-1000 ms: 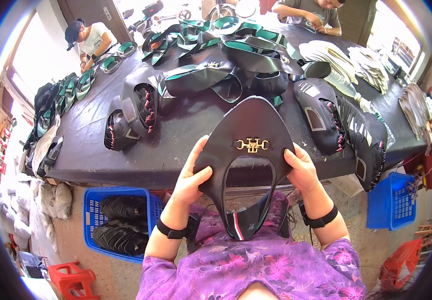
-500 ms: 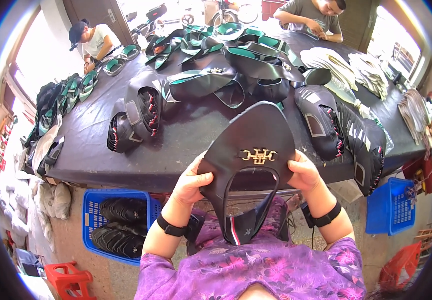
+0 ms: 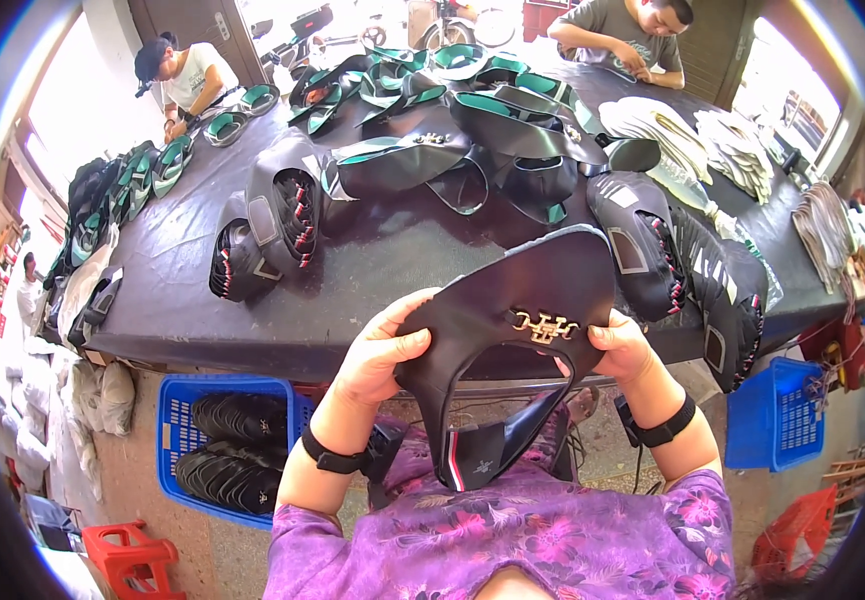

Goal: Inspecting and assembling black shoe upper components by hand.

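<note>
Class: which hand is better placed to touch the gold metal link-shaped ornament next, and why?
The right hand, probably: it grips the edge nearer the gold ornament, while the left hand holds the opposite edge of the curved, black, leather-like shoe upper.

A black, smooth-surfaced shoe upper [image 3: 518,280] is held up by its two sides, with its broad toe pointed away and skewed to the right. A gold-coloured metal buckle ornament [image 3: 546,327] is fixed across the vamp, just above the rounded foot opening. At the near end, the heel band is crossed by a red-and-white stripe [image 3: 455,458] and marked with a small pale emblem [image 3: 484,467].
</note>
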`<action>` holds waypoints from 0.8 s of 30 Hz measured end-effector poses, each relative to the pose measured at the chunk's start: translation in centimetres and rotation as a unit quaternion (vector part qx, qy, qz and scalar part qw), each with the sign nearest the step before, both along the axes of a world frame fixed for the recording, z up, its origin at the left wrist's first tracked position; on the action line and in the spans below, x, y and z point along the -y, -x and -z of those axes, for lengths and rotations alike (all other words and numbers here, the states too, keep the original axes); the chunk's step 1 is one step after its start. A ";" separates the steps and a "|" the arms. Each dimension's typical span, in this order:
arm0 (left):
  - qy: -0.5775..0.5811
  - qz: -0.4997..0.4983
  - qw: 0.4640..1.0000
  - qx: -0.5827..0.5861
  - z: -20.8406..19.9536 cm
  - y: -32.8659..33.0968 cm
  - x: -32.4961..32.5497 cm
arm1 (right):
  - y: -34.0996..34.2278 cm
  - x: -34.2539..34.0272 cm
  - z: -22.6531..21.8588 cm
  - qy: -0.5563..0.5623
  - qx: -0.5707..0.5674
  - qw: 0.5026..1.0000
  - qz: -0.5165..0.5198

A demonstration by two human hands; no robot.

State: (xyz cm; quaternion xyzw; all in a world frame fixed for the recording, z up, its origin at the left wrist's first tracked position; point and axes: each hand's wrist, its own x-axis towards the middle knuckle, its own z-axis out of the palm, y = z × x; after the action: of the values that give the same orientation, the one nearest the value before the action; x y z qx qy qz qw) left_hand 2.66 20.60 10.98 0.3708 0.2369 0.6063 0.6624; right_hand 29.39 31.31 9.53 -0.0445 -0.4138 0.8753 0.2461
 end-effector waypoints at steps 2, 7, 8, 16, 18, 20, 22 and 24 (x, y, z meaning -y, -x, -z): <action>-0.009 0.012 1.000 0.020 0.3 0.0 -0.1 | 0.0 -0.2 0.0 0.014 -0.018 0.999 -0.028; -0.008 0.068 0.998 -0.010 -1.3 0.2 -0.8 | 0.2 -1.3 -4.6 -0.113 0.016 0.981 -0.157; 0.003 0.087 0.996 -0.029 -1.5 0.1 -1.0 | 0.2 -1.6 -5.2 -0.131 0.019 0.974 -0.182; -0.004 0.096 0.985 -0.144 -3.9 0.9 -1.2 | 0.0 -1.6 -4.0 -0.090 0.048 0.991 -0.086; -0.091 0.119 0.951 -0.269 -5.1 1.1 -1.5 | 0.0 -1.2 -4.0 -0.119 0.032 0.987 -0.104; -0.139 0.101 0.929 -0.328 -5.8 1.9 -1.6 | 0.1 -0.9 -4.4 -0.147 0.041 0.983 -0.098; -0.215 0.094 0.835 -0.498 -7.3 2.6 -1.6 | -0.1 -0.8 -5.6 -0.178 0.053 0.979 -0.085; -0.334 0.080 0.762 -0.550 -9.7 2.3 -1.4 | -0.1 -1.4 -7.9 -0.437 0.119 0.885 -0.106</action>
State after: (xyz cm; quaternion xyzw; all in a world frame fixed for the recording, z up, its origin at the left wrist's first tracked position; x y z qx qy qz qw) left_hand 0.32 21.95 20.66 0.8557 0.3125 0.2841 0.2990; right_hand 29.53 32.74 17.48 0.0079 -0.7827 0.6149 0.0955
